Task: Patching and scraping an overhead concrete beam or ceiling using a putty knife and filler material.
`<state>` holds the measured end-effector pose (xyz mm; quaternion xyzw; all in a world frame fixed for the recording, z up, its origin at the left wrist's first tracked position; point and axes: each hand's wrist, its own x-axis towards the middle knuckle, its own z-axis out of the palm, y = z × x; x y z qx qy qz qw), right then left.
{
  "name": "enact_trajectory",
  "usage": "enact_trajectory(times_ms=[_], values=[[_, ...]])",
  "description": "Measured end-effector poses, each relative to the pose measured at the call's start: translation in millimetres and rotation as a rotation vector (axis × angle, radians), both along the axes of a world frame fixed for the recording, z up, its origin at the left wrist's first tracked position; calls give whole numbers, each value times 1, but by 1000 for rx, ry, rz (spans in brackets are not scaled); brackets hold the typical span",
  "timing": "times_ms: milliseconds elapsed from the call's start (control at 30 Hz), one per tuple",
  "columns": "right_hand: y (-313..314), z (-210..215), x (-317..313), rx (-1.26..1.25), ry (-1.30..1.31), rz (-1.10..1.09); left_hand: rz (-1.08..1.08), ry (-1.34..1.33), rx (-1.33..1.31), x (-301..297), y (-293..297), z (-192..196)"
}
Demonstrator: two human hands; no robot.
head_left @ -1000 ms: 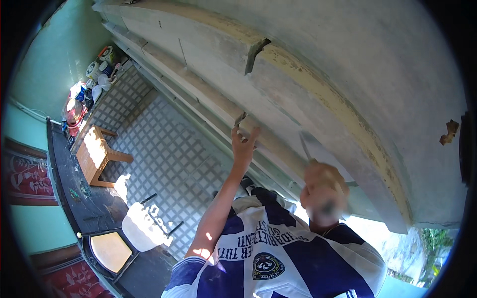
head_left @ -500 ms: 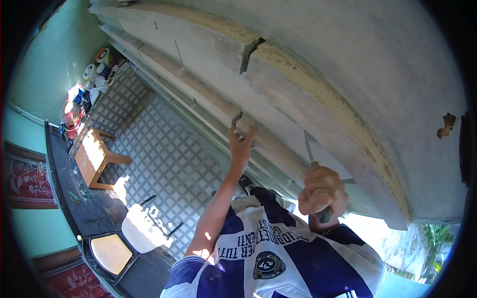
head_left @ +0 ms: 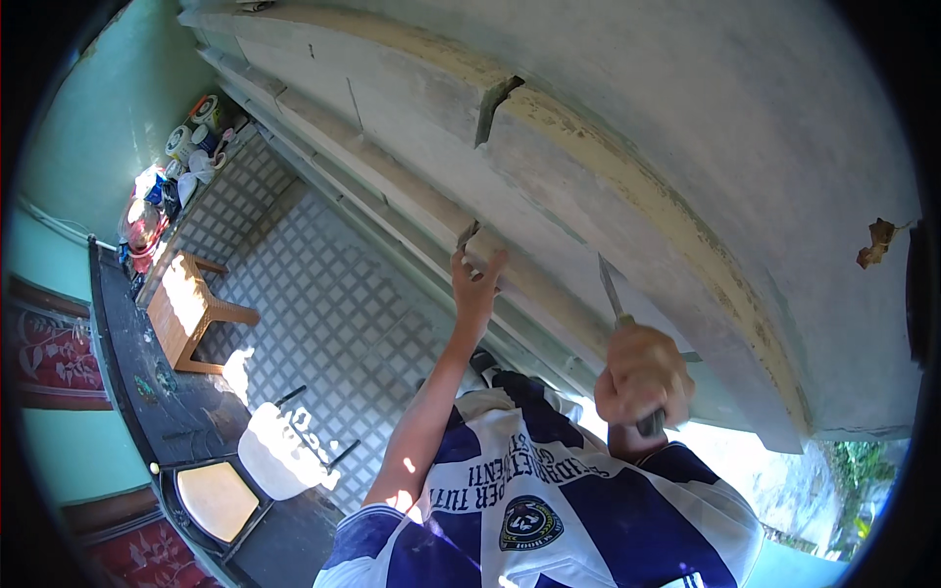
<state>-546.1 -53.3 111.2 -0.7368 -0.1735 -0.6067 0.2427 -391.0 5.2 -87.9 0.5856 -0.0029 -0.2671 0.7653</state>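
Note:
My right hand (head_left: 644, 377) is closed in a fist around the handle of a putty knife (head_left: 612, 290). Its metal blade points up and away, against the pale wall below a curved yellowish ledge (head_left: 627, 162). The blade's broad face is pale and hard to tell from the wall. My left hand (head_left: 474, 292) reaches to a lower beige ledge (head_left: 412, 196), fingers and thumb apart, touching its edge beside a small notch (head_left: 468, 233). Nothing shows in that hand. Part of its fingers is hidden from view.
A brown plastic stool (head_left: 186, 314) stands on the tiled floor (head_left: 323, 274) at the left. Near it are a white chair (head_left: 279, 451) and a black-framed chair (head_left: 218, 500). Tubs and bags (head_left: 181, 162) crowd a far-left shelf. A dried leaf (head_left: 877, 245) is at the right.
My right hand has shifted slightly to the right, and the putty knife's handle has turned a little with it. My left hand stays at the ledge.

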Motion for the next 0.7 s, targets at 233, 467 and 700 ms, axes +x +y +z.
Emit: enact_trajectory(times_ms=[233,467,700], values=[[6,0,-2,140,-7,130,14,-3,6,3,1,-6],[19,4,-1,104,63,77,15,-12,-39,1,0,0],[13,2,2,119,78,106,-1,-5,7,-2,-1,1]])
